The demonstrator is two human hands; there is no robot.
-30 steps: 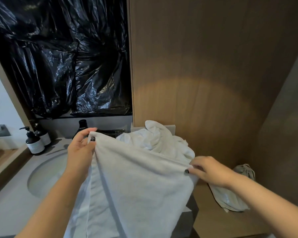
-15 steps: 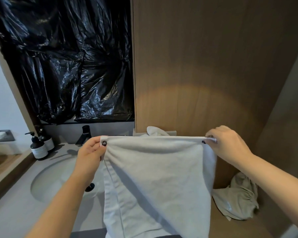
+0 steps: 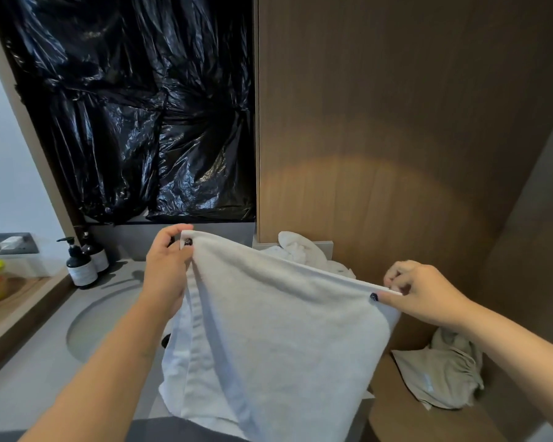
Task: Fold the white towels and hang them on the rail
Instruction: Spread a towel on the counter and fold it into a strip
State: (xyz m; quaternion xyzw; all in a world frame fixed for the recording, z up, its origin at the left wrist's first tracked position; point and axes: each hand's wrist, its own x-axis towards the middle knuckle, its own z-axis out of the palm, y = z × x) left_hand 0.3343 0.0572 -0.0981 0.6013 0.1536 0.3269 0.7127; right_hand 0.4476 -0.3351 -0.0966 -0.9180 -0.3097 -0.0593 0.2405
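A white towel (image 3: 278,333) hangs stretched between my two hands in front of me, over the counter. My left hand (image 3: 166,266) pinches its upper left corner, raised high. My right hand (image 3: 419,295) pinches the upper right corner, lower down, so the top edge slopes down to the right. Behind the held towel lies a crumpled heap of white towels (image 3: 304,253) against the wooden wall. No rail shows in this view.
A round grey sink (image 3: 103,317) sits in the counter at the left, with two dark pump bottles (image 3: 80,266) behind it. Black plastic sheeting (image 3: 134,106) covers the wall above. A beige cloth bag (image 3: 441,371) lies on the lower wooden shelf at the right.
The towel's top edge was level half a second ago; since then my right hand has dropped and my left hand has risen, tilting the edge. The towel heap behind shows again.
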